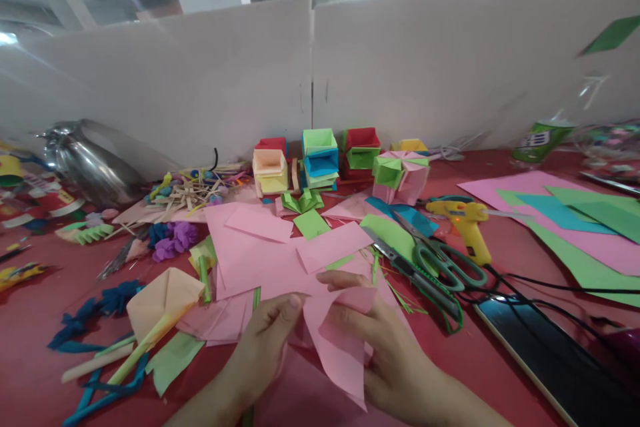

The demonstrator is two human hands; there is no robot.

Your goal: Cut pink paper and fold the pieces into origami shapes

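Observation:
A curved sheet of pink paper [340, 347] is held between my two hands over the front of the table. My left hand [267, 337] pinches its left corner between thumb and fingers. My right hand [385, 340] grips the right side, partly behind the paper, with the index finger across its front. Just beyond lie flat pink sheets [240, 260], a loose pink strip [335, 247] and a small green square [311, 223]. To the right of these rest a utility knife [420, 280] and green-handled scissors [447, 263].
Folded paper boxes [320, 160] stand at the back against a white partition [200, 80]. A yellow glue gun [465, 223], a phone [540, 360] and coloured sheets [575, 213] lie right. At left are a metal jug [95, 167], paper flowers [175, 240] and rolled paper [145, 347].

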